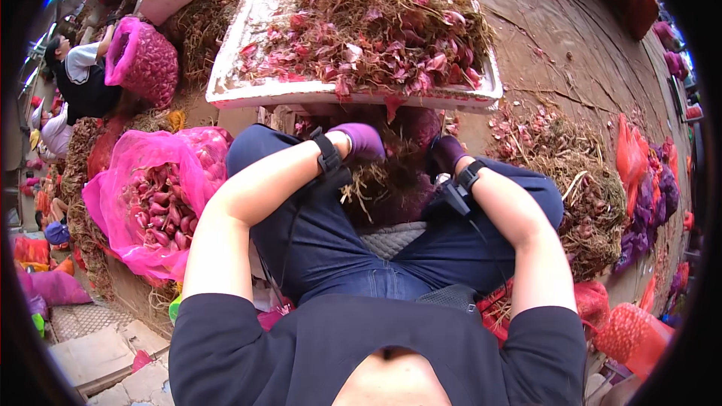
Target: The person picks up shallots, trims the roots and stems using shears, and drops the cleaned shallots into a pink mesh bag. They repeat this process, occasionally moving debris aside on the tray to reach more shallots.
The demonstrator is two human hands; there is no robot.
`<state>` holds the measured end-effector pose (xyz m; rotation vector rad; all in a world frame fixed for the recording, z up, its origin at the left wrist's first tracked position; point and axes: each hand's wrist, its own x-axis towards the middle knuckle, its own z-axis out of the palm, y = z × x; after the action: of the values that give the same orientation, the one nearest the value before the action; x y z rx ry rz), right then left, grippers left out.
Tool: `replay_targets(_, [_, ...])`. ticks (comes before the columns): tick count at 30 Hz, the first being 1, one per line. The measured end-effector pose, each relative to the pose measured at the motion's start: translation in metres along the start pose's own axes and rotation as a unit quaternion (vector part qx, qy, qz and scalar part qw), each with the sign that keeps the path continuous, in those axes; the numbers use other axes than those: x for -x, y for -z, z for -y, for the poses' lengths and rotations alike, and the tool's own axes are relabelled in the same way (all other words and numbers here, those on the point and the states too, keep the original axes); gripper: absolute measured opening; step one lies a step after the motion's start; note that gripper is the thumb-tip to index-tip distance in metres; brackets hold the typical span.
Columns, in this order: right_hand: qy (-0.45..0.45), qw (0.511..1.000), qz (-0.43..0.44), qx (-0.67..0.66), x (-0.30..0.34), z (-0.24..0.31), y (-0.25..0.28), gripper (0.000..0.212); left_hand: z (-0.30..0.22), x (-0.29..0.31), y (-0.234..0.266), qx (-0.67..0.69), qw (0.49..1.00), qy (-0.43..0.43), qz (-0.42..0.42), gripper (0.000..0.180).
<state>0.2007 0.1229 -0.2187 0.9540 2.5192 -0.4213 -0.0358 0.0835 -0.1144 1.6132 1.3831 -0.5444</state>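
My left hand, in a purple glove, is closed and curled downward between my knees. A clump of dry brown stalks and roots lies just below and beside it; what its fingers hold is hidden. Facing it across a small gap is my right hand, also gloved in dark purple, its fingers hidden in shadow. Ahead of both hands, a white foam tray bears a heap of dry stalks, roots and red-purple skins. To my left stands a pink mesh bag with peeled-looking shallots inside.
Dry bulbs with stalks are piled on the floor at my right, beside red and purple bags. Red net bags lie at lower right. Far left, a person is by a full pink net sack.
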Motion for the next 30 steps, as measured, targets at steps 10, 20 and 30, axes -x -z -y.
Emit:
replay_targets(10, [0.023, 0.945, -0.014, -0.326, 0.033, -0.123, -0.074, 0.031, -0.041, -0.155, -0.079, -0.025, 0.963, -0.188, -0.194, 0.054])
replay_targets(20, [-0.139, 0.910, -0.085, -0.380, 0.100, -0.104, -0.012, 0.021, -0.070, -0.077, -0.046, -0.001, 0.983, -0.186, -0.008, 0.056])
replay_targets(30, [-0.275, 0.709, -0.088, -0.644, 0.095, -0.068, 0.024, 0.024, 0.020, -0.097, -0.011, -0.192, 0.960, 0.002, -0.205, 0.038])
